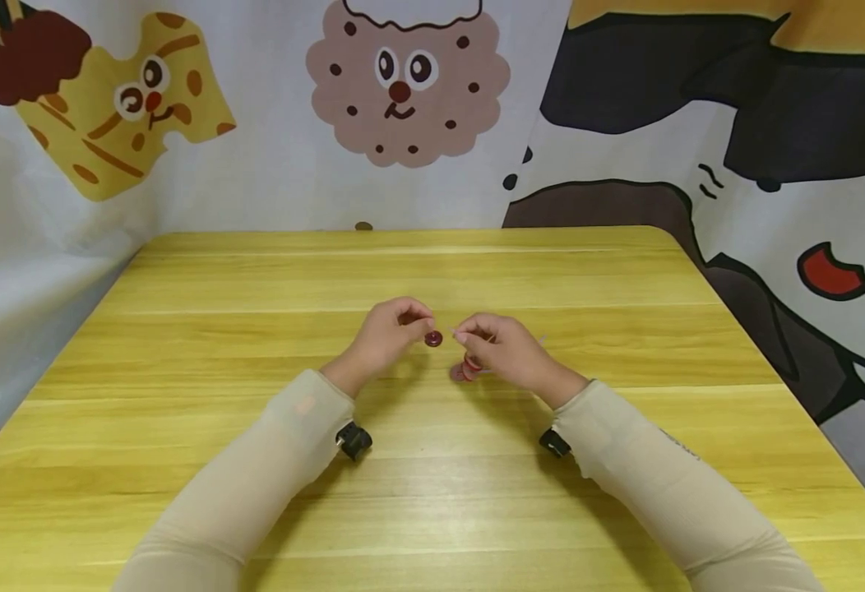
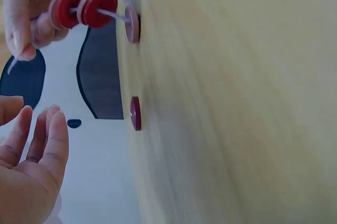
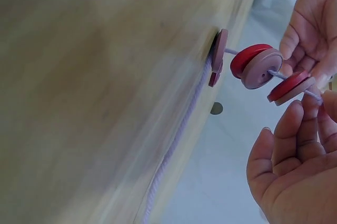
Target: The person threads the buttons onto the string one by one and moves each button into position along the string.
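Note:
My right hand [image 1: 510, 349] pinches a pale purple cord [image 3: 181, 124] near its end, and a short tip sticks out past the fingers. Red buttons [image 2: 99, 8] and pinkish-brown buttons [image 3: 261, 69], round and flat, hang threaded on the cord below that hand. The lowest pinkish-brown button [image 2: 132, 25] touches the tabletop, with the cord running through it. My left hand [image 1: 391, 333] hovers over the table, its thumb and fingers apart with nothing between them in the left wrist view. Closest to it, a loose dark red button [image 2: 136, 113] lies flat on the wood.
The wooden table [image 1: 418, 510] has rounded far corners. From the lowest button the cord's tail trails along the tabletop. A white curtain [image 1: 262, 181] with cartoon food prints hangs behind the table and at its sides. Each sleeve has a small black camera [image 1: 353, 441] at the wrist.

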{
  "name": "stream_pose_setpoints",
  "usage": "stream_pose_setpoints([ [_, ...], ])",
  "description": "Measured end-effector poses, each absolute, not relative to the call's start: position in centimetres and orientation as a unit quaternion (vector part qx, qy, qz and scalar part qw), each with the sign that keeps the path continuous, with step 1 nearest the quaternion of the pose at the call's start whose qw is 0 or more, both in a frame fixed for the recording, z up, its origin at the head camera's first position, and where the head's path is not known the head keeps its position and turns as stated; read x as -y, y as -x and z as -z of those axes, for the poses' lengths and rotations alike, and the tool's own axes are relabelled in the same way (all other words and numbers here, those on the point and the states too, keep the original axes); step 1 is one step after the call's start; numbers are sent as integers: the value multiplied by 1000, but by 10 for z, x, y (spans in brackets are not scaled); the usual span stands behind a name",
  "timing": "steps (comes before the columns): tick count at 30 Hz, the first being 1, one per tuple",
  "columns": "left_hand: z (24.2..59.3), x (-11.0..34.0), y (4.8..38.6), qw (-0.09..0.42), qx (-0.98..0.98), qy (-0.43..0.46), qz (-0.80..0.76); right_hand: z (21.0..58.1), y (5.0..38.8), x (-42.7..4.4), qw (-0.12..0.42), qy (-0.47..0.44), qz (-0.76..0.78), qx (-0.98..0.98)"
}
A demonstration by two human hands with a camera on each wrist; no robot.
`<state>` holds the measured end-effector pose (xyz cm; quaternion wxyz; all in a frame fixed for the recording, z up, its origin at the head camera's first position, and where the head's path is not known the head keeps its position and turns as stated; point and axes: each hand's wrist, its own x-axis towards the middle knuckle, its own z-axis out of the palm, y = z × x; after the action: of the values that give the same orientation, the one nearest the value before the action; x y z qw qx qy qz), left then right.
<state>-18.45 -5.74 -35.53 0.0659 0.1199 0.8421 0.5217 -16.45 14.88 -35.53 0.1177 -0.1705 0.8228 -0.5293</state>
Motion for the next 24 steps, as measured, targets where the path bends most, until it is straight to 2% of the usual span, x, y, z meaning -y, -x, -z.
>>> stream_pose_setpoints([
  [11,364,56,200,64,-857,-109,-500,357,167,-156,128,161,543,-814],
  [24,366,49,209,123,-854,-104,-494,358,170,-160,123,161,540,-817],
])
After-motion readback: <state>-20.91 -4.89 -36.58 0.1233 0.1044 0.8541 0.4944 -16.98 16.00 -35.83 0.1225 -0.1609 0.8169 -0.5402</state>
